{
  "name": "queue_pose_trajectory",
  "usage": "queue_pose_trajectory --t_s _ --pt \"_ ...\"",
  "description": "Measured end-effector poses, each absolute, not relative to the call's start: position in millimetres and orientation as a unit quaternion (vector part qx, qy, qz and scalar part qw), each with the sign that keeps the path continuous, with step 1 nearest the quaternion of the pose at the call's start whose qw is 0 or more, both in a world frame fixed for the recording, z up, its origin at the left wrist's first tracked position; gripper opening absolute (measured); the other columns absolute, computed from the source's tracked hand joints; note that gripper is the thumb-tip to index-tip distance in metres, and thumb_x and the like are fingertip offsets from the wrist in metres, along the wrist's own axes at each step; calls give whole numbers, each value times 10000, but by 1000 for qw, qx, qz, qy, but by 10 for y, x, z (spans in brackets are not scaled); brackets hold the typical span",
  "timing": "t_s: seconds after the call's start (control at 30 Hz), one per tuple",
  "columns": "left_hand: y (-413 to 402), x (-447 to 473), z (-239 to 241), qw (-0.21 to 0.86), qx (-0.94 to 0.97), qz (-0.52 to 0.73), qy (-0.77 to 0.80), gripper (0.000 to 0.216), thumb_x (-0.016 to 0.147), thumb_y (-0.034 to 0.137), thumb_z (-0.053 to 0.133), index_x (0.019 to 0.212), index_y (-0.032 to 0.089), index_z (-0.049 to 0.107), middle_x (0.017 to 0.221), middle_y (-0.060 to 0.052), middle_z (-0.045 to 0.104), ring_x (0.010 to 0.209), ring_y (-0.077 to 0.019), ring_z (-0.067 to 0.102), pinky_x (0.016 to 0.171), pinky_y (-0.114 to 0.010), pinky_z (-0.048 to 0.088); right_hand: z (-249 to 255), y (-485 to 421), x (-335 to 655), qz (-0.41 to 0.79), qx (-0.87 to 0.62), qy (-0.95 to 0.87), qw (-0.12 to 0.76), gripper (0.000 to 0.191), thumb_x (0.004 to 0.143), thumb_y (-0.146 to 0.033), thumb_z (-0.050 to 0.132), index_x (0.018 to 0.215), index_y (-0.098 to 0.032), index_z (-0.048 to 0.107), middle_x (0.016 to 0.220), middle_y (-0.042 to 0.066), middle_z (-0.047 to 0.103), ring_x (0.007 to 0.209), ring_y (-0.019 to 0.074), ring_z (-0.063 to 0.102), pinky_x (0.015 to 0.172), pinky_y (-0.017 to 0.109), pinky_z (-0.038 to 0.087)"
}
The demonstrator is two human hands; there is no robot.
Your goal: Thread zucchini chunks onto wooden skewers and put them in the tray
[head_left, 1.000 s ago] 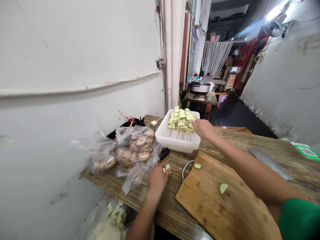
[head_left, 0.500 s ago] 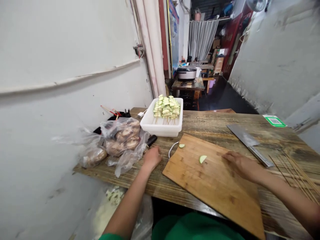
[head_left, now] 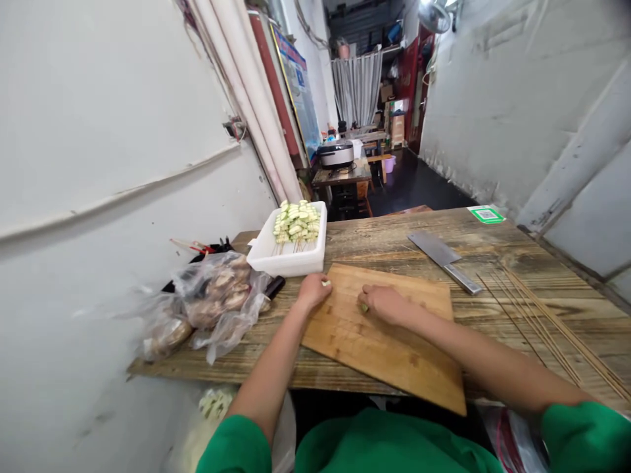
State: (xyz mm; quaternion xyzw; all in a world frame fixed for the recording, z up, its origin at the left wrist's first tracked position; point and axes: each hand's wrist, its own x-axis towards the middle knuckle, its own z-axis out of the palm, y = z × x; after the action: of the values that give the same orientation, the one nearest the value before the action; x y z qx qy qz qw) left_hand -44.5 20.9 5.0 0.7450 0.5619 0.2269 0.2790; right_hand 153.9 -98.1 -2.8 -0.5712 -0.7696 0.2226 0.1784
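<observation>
My left hand (head_left: 313, 290) rests at the far left corner of the wooden cutting board (head_left: 389, 341), fingers closed on small pale green vegetable pieces (head_left: 326, 283). My right hand (head_left: 383, 303) lies on the board a little to the right, fingers curled over a green slice (head_left: 364, 307). Just beyond the board stands a white tray (head_left: 290, 260) stacked with skewered green vegetable slices (head_left: 296, 222).
A cleaver (head_left: 442, 259) lies on the wooden table (head_left: 517, 309) right of the board, with loose bamboo skewers (head_left: 537, 315) further right. Plastic bags of brown food (head_left: 217, 292) sit at the left by the white wall. A green sticker (head_left: 487, 214) marks the far right edge.
My right hand came back from the tray to the board and closed over the slice there. My left hand moved from beside the bags onto the board's corner. The camera swung right.
</observation>
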Motion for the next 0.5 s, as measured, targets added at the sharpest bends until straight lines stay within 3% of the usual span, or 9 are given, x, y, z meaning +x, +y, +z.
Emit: queue_pose_trajectory --t_s 0.1,0.17,0.33,0.4,0.5 --pt "156 -461 117 368 682 282 566 82 659 182 679 711 123 659 646 -31 590 678 -155 525 615 -241 387 -37 -1000 1584 301 -590 -695 280 139 698 -22 539 744 -153 529 947 109 591 869 217 550 789 309 387" --pt "59 -425 193 448 639 305 546 134 742 261 609 756 128 609 632 -8 536 552 -98 442 474 -186 303 -45 -997 1630 351 -592 -639 343 173 654 -36 564 740 -167 491 907 79 585 874 198 545 795 290 407" --pt "-309 57 247 736 370 346 449 43 724 181 495 714 140 487 602 6 463 485 -64 411 388 -121 218 -60 -946 1473 538 -539 -404 507 39 730 -193 431 753 -201 401 641 -21 510 570 125 522 572 244 468" --pt "-501 352 169 715 309 418 467 27 698 177 489 703 151 490 587 20 462 479 -78 426 393 -143 272 -59 -928 1360 581 -500 -306 565 15 711 -217 379 699 -209 373 537 -41 444 485 120 482 504 227 447" --pt "-810 720 37 508 492 517 482 123 681 244 553 773 167 578 699 16 572 622 -121 532 581 -219 448 -50 -939 1316 595 -425 -191 655 63 706 -245 332 654 -221 359 464 -44 376 444 133 453 457 224 420"
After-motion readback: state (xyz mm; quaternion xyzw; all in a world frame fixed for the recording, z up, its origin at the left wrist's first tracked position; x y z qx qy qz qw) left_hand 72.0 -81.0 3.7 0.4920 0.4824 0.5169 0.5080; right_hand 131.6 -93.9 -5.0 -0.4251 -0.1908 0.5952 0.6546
